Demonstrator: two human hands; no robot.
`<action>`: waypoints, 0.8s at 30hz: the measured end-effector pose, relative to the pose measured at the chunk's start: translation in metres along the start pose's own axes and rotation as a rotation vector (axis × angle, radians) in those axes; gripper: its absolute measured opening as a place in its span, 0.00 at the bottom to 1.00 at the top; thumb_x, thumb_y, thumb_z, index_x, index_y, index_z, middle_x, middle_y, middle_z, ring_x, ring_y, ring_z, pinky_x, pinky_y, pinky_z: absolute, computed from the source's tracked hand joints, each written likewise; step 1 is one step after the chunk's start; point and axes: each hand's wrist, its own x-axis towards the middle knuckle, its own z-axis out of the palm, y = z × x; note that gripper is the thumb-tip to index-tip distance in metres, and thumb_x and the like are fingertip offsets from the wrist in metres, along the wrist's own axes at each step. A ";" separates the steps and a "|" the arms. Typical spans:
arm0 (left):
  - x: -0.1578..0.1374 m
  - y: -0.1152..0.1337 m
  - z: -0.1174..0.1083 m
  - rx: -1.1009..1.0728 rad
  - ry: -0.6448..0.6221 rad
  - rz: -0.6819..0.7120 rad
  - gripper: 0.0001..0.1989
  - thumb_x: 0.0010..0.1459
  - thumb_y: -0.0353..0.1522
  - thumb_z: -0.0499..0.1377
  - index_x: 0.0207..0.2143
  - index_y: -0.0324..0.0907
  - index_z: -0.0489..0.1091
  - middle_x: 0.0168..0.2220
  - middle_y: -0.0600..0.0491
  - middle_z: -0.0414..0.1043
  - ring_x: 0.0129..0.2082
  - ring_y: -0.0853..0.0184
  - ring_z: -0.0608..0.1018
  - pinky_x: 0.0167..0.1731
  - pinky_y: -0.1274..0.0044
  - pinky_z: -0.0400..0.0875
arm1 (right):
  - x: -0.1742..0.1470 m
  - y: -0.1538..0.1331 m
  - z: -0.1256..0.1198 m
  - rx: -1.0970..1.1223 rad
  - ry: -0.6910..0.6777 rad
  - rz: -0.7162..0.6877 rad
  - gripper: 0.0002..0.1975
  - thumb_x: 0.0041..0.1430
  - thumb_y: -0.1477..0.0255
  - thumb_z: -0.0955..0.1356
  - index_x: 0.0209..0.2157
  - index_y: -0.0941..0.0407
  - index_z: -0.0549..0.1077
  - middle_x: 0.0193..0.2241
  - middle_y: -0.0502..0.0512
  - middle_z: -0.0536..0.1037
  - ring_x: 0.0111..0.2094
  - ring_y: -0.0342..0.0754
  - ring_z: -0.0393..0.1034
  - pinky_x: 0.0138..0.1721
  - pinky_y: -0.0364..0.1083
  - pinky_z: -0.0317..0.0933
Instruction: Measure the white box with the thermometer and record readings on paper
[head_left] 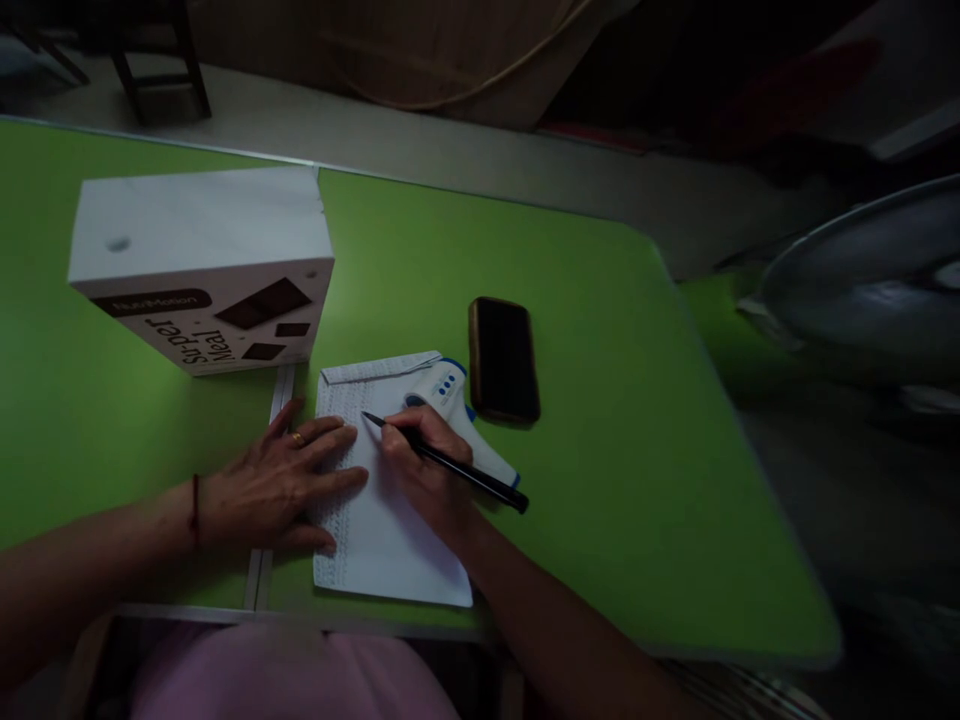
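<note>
right hand (431, 468) fingers grasping pen (487, 484), tip at paper (397, 555), contact hard to tell; left hand (279, 490) flat on paper, fingers spread, gripping nothing.

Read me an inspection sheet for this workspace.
Surface: green table, pale seam across it.
Job's things: marked paper; black pen.
Clutter: white-and-blue device overlapping the paper's corner, dark phone beside it, white box at left.
Hands: left hand spread flat on the paper; right hand gripping the pen.
Cables: curved strip beyond the table; cannot tell whether a cable.
Surroundings: dark furniture legs at far left, round object at right; dim lighting.
</note>
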 end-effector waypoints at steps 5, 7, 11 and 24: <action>0.000 0.000 0.000 -0.010 0.003 -0.004 0.34 0.58 0.55 0.61 0.58 0.44 0.66 0.63 0.36 0.61 0.63 0.45 0.64 0.65 0.49 0.42 | 0.000 -0.001 0.001 -0.006 -0.027 0.054 0.06 0.57 0.69 0.65 0.27 0.54 0.70 0.19 0.45 0.69 0.20 0.42 0.63 0.23 0.43 0.59; 0.000 0.000 -0.001 -0.006 0.002 -0.005 0.34 0.57 0.55 0.62 0.58 0.44 0.66 0.63 0.37 0.62 0.63 0.45 0.64 0.66 0.49 0.42 | 0.000 -0.001 0.001 -0.010 -0.036 0.047 0.06 0.57 0.69 0.65 0.28 0.54 0.70 0.20 0.45 0.69 0.21 0.43 0.63 0.24 0.43 0.59; 0.000 0.000 -0.001 0.003 -0.007 -0.002 0.35 0.55 0.54 0.64 0.58 0.44 0.66 0.62 0.36 0.62 0.63 0.45 0.64 0.66 0.49 0.42 | 0.000 -0.002 0.000 -0.024 -0.034 0.035 0.06 0.57 0.69 0.65 0.27 0.54 0.70 0.19 0.45 0.69 0.21 0.43 0.63 0.24 0.43 0.59; -0.001 0.000 0.000 -0.001 0.010 0.000 0.34 0.56 0.55 0.63 0.58 0.44 0.66 0.63 0.36 0.62 0.63 0.45 0.64 0.66 0.49 0.41 | 0.001 0.000 0.000 -0.047 -0.020 0.018 0.07 0.57 0.69 0.64 0.27 0.53 0.70 0.20 0.46 0.70 0.21 0.43 0.63 0.24 0.43 0.59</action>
